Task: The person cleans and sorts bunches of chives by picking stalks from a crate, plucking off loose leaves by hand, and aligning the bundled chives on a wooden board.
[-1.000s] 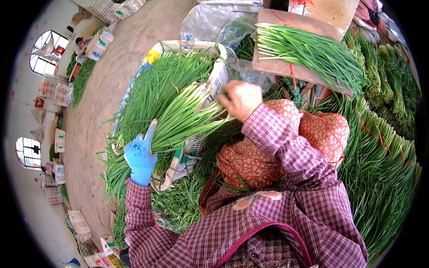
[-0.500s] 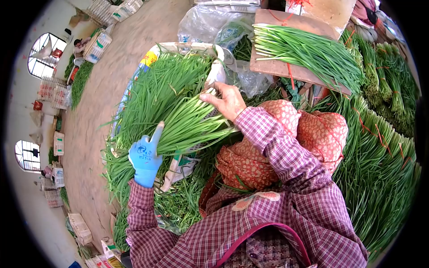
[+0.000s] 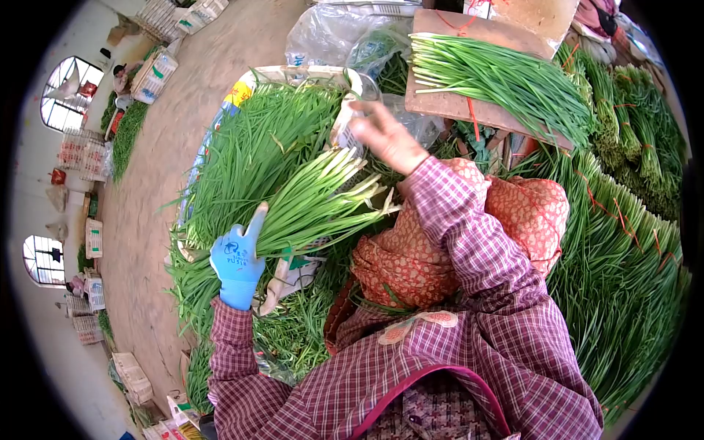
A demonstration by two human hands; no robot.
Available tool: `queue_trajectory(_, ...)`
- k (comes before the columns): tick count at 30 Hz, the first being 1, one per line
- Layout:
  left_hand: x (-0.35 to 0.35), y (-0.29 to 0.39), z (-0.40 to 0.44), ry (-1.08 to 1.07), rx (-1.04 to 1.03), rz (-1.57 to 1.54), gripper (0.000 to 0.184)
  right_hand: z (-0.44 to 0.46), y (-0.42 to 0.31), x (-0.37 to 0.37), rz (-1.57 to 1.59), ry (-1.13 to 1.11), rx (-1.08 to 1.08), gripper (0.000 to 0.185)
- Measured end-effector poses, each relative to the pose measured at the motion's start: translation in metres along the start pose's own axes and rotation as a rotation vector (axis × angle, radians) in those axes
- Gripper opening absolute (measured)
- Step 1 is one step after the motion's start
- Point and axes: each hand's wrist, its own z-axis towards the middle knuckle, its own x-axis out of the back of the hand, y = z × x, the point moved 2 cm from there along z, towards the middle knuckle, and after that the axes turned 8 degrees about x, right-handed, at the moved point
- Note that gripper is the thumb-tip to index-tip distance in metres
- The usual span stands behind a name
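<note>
My left hand (image 3: 238, 257), in a light blue glove, is closed round a loose bunch of green stalks (image 3: 315, 198), with one finger stretched along it. The pale ends of the bunch fan out toward the right. Bare and blurred by motion, my right hand (image 3: 389, 136) is raised just above those pale ends, apart from them; whether its fingers hold anything is smeared. Beneath the bunch is a white basket (image 3: 301, 71) heaped with more green stalks (image 3: 253, 139).
At the upper right a board (image 3: 440, 106) bears a pile of stalks (image 3: 499, 77). Tied bundles (image 3: 631, 139) and a long row of stalks (image 3: 616, 293) line the right side. Clear plastic bags (image 3: 323, 37) lie behind the basket. A person (image 3: 119, 79) is far off at the upper left.
My right hand went down to the pale ends of the bunch, then lifted off, up and away. The pale ends now spread wider. My left hand keeps its grip, slightly farther right than at first.
</note>
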Motion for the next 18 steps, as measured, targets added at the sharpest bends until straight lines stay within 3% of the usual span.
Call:
queue_trajectory(3,0.008,0.004,0.005,0.027,-0.026,0.004,0.103,-0.014,0.003,-0.039,-0.581,-0.163,0.308,0.068)
queue_trajectory(4,0.009,0.004,0.006,0.007,-0.025,-0.015,0.102,-0.014,0.006,-0.039,-0.585,-0.159,0.307,0.068)
queue_trajectory(6,0.009,0.006,0.006,-0.020,-0.024,-0.032,0.102,-0.014,0.014,-0.038,-0.481,-0.035,0.174,0.050)
queue_trajectory(7,0.007,0.010,0.005,-0.013,-0.033,-0.050,0.101,-0.010,0.017,-0.037,-0.410,0.070,0.217,0.040)
queue_trajectory(10,0.006,0.017,0.008,0.005,-0.044,-0.072,0.103,-0.002,0.036,-0.033,-0.091,0.199,0.000,0.029)
queue_trajectory(13,0.007,0.020,0.011,0.029,-0.041,-0.065,0.104,0.004,0.053,-0.032,0.042,0.386,-0.012,0.028)
queue_trajectory(16,0.007,0.011,0.006,0.004,-0.002,-0.070,0.103,0.001,0.045,0.008,0.425,0.726,-0.404,0.026)
queue_trajectory(18,0.005,0.000,0.002,-0.092,0.095,-0.096,0.100,0.005,0.050,0.031,0.313,0.583,-0.176,0.025)
